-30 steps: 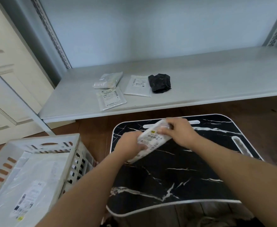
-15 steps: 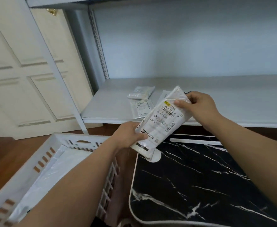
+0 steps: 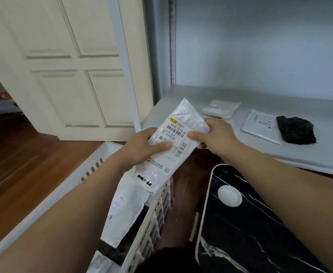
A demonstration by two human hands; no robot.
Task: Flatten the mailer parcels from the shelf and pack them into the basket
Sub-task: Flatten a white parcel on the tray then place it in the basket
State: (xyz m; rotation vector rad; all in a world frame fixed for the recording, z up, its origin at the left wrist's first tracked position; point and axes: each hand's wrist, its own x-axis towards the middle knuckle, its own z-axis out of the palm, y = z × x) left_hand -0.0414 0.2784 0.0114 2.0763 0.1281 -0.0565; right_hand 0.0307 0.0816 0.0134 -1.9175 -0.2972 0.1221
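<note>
A white mailer parcel [image 3: 178, 123] with a barcode label hangs in the air over the right rim of the white slotted basket [image 3: 94, 164]. My left hand [image 3: 142, 147] grips its left side, thumb across the label. My right hand [image 3: 215, 134] pinches its right edge. Inside the basket lie other white mailers [image 3: 128, 205], partly hidden by my left forearm. On the grey shelf [image 3: 319, 154] remain a clear-wrapped parcel [image 3: 220, 108], a flat white mailer [image 3: 260, 125] and a black parcel [image 3: 294, 130].
A black marble-patterned board [image 3: 250, 233] lies on the wooden floor to the right of the basket, below the shelf edge. A cream panelled door [image 3: 73, 66] and a shelf upright [image 3: 172, 40] stand behind. Wooden floor [image 3: 14, 158] stretches left of the basket.
Both hands lifted the parcel off the black board and carried it left to above the basket's rim. The view swung left with them, toward the door.
</note>
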